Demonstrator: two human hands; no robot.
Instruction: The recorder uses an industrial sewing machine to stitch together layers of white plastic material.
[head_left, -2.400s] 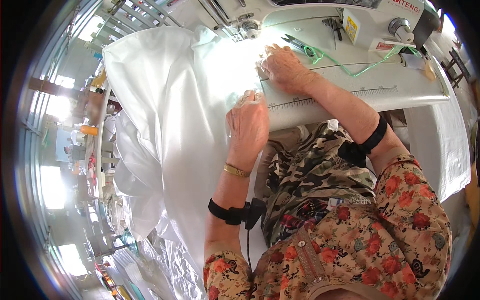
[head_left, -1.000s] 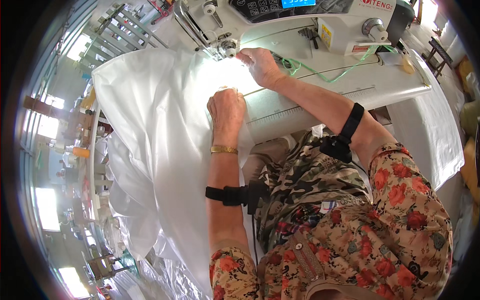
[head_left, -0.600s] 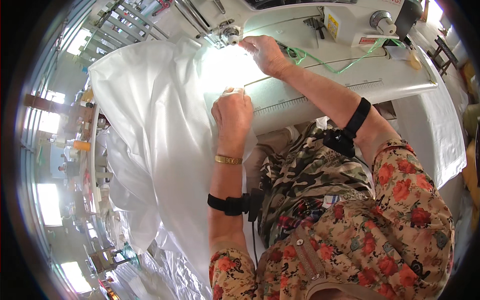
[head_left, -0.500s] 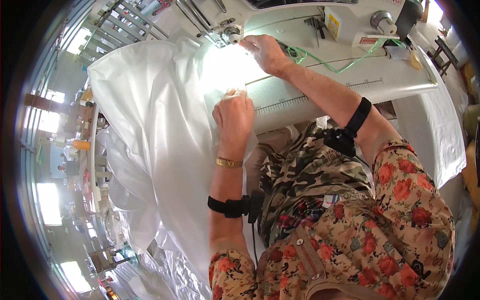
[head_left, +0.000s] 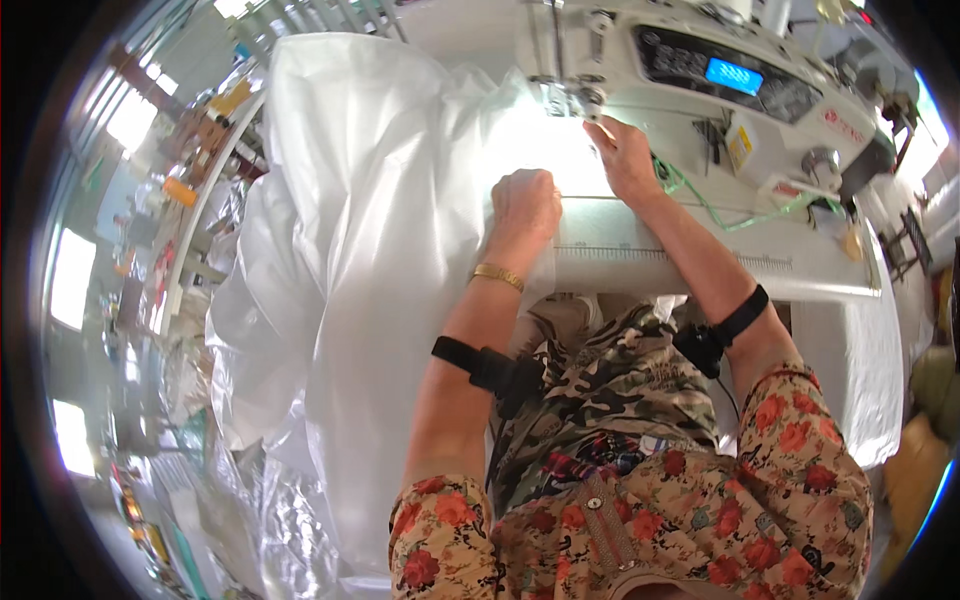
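A large, shiny white translucent sheet (head_left: pixel 350 240) spreads in folds over the left of the sewing machine bed and hangs down beside my left arm. My left hand (head_left: pixel 526 207) is curled closed on the sheet's near right part, by the front of the bed. Close to the needle area of the sewing machine (head_left: pixel 575 98), my right hand (head_left: pixel 628 165) has its fingers pinched together at the sheet's right edge. Strong lamp glare whites out the cloth between the hands, so the stitching spot and the right fingertips' exact hold are hard to see.
The machine's control panel (head_left: pixel 735 77) has a lit blue screen. Green cord (head_left: pixel 715 210) lies loosely on the bed right of my hand. A printed ruler scale (head_left: pixel 620 252) runs along the bed's front edge. A cluttered table (head_left: pixel 190 250) stands at the left.
The view has shifted, bringing the control panel into sight. Relative to the needle area, my left hand is closer and farther left. Both hands stay closed at the sheet.
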